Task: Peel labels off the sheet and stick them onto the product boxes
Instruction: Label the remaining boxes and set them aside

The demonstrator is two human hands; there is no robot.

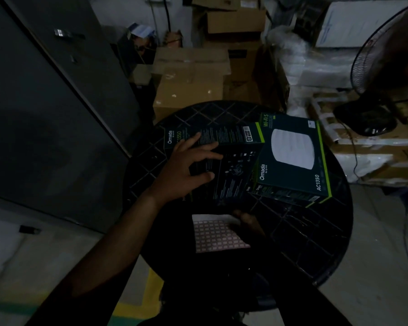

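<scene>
Label sheet (216,234) lies under right hand (247,223), near left hand (186,168).

Right hand (246,223) dim, blurred

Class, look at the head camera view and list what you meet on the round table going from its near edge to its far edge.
Label sheet with the right hand on it → left hand resting on the dark box → long box at the far side.
</scene>
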